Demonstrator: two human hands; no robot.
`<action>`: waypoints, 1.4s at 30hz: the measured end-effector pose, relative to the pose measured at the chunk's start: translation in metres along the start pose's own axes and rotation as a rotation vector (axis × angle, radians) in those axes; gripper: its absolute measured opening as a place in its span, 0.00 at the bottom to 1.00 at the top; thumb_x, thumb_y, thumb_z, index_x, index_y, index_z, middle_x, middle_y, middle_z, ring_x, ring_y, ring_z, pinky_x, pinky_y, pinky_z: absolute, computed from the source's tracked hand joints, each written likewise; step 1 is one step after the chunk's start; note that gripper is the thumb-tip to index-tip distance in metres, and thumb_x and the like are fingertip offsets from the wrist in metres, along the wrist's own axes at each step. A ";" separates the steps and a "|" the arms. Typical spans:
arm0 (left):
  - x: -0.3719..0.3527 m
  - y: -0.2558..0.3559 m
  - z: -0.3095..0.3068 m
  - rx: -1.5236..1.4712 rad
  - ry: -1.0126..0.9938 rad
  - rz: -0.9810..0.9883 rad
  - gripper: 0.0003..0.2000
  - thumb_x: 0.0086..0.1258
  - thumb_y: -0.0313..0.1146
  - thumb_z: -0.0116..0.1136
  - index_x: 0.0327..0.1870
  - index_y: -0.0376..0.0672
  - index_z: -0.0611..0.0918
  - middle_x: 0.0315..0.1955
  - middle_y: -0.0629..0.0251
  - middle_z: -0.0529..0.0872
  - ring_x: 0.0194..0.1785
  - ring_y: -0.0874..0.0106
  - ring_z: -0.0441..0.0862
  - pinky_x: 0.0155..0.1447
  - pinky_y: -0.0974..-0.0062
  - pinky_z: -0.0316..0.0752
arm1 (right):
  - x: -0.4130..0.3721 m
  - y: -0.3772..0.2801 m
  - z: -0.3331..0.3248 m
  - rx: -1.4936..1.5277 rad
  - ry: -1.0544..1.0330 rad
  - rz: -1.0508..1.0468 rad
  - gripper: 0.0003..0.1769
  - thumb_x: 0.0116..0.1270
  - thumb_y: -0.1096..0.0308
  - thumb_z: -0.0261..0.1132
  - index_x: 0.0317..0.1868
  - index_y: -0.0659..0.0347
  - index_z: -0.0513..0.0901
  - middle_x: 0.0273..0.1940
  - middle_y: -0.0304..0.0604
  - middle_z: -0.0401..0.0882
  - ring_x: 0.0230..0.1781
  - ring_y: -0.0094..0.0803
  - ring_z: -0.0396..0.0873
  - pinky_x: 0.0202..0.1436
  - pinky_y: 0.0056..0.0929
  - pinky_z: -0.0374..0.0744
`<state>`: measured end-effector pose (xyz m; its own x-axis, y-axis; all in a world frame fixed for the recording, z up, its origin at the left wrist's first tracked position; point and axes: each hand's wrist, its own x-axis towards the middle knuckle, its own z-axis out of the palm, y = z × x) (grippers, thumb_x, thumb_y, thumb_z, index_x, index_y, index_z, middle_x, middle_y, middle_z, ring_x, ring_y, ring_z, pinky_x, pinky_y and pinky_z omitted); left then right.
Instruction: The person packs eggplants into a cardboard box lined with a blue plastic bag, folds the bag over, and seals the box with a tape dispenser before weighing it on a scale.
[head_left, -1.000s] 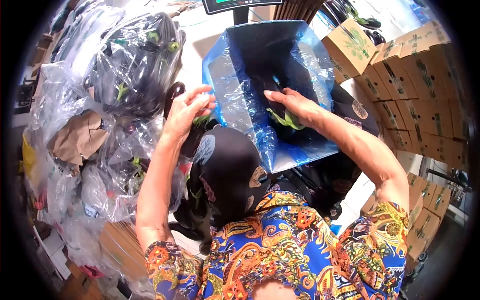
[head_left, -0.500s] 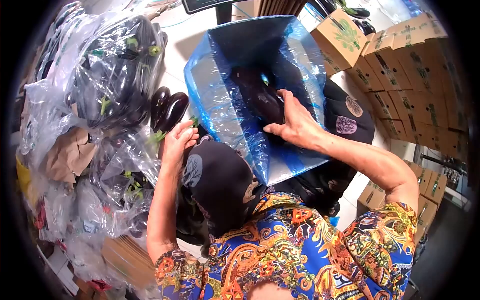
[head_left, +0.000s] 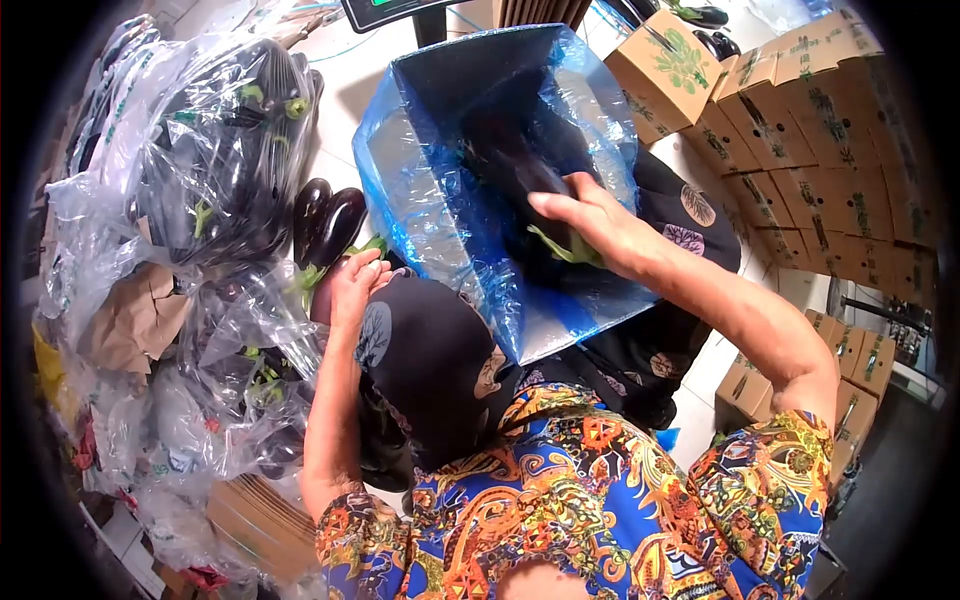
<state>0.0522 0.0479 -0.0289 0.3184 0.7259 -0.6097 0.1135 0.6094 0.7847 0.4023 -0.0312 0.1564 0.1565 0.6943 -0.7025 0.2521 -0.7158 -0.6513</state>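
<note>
My right hand (head_left: 598,228) is closed around a dark purple eggplant (head_left: 515,160) inside a box lined with a blue plastic bag (head_left: 395,190). The eggplant's green cap points back toward me, below my thumb. Other dark shapes lie deeper in the bag, hard to make out. On the left, my left hand (head_left: 352,288) has its fingers curled beside two glossy eggplants (head_left: 330,222). A bit of green stem shows just past its fingertips. Whatever those fingers hold, if anything, is hidden.
Clear plastic bags of eggplants (head_left: 225,160) are heaped at the left, with crumpled brown paper (head_left: 138,318) among them. Printed cardboard boxes (head_left: 810,150) are stacked at the right; one box (head_left: 662,75) sits nearer the lined box. A scale display (head_left: 385,8) stands at the top.
My right hand has shifted its grip, and the eggplant's green cap now shows beneath it. My left hand stays by the two eggplants. The whole view has slid slightly.
</note>
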 end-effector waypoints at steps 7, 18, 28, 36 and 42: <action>-0.006 -0.013 0.000 0.102 0.038 0.052 0.18 0.73 0.31 0.55 0.60 0.31 0.76 0.47 0.51 0.86 0.49 0.67 0.85 0.56 0.73 0.79 | 0.082 0.012 0.031 0.316 -0.267 0.184 0.42 0.64 0.56 0.72 0.69 0.64 0.60 0.57 0.49 0.73 0.57 0.34 0.74 0.57 0.33 0.76; -0.005 -0.069 -0.017 0.021 0.039 -0.021 0.20 0.71 0.34 0.59 0.59 0.31 0.77 0.44 0.58 0.87 0.46 0.72 0.84 0.52 0.77 0.78 | 0.094 0.039 0.057 0.148 -0.391 0.215 0.49 0.55 0.53 0.79 0.67 0.70 0.61 0.51 0.49 0.78 0.51 0.35 0.79 0.50 0.34 0.82; -0.071 -0.023 -0.006 0.056 0.101 0.120 0.13 0.71 0.30 0.58 0.53 0.37 0.80 0.35 0.68 0.84 0.37 0.79 0.80 0.41 0.81 0.75 | 0.089 0.049 0.063 -0.591 -0.166 -0.194 0.46 0.58 0.34 0.68 0.56 0.72 0.70 0.42 0.62 0.83 0.45 0.50 0.84 0.50 0.43 0.80; -0.169 0.007 -0.106 0.252 0.536 0.287 0.10 0.71 0.29 0.57 0.49 0.37 0.83 0.36 0.68 0.87 0.40 0.80 0.81 0.49 0.78 0.77 | 0.061 0.017 0.047 -0.810 -0.041 -0.496 0.26 0.66 0.55 0.68 0.52 0.70 0.78 0.38 0.59 0.84 0.39 0.56 0.84 0.44 0.40 0.81; -0.185 -0.048 -0.193 1.357 0.859 0.315 0.16 0.68 0.42 0.62 0.49 0.39 0.81 0.40 0.54 0.85 0.52 0.55 0.80 0.51 0.53 0.72 | 0.075 0.023 0.031 -0.923 0.027 -0.378 0.24 0.63 0.67 0.68 0.58 0.65 0.77 0.38 0.59 0.84 0.39 0.50 0.84 0.41 0.39 0.79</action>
<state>-0.1935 -0.0542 0.0244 -0.0463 0.9966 0.0684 0.9924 0.0381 0.1170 0.3901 0.0020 0.0801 -0.0681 0.8741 -0.4809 0.9317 -0.1167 -0.3440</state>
